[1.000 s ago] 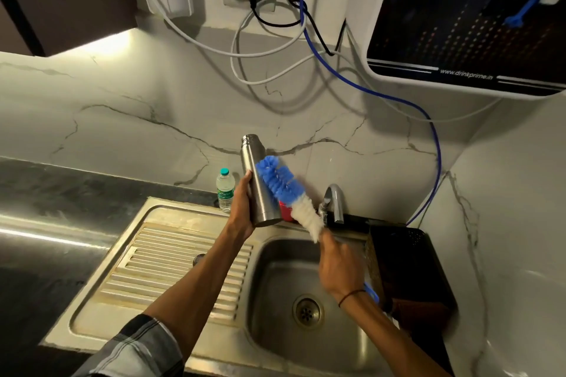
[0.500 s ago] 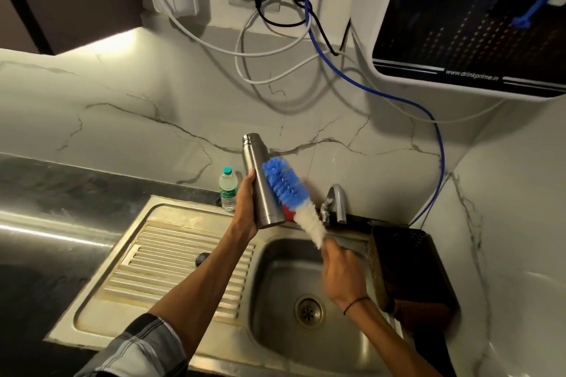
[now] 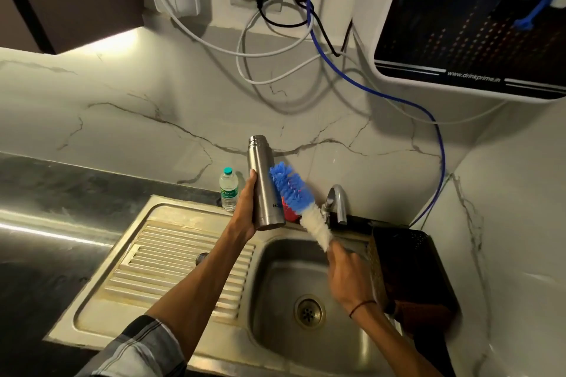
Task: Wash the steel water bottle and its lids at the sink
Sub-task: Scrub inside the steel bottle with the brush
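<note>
Gleaming steel sink (image 3: 171, 257), seemingly marble walls (image 3: 153, 107)

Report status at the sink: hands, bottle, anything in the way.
Left hand grips steel bottle upright, uncapped. Right hand holds bottle brush against bottle's outside. Tap close behind brush; no water seen running.

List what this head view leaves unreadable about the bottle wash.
- Brush handle: hidden inside the right hand.
- Red object: mostly covered by the steel bottle and brush; unidentifiable.
- Bottle's inside: mouth faces away.
- Bottle's logo: too small to read.
- Lids: none identifiable.
- Tap: no visible stream; flow uncertain.
</note>
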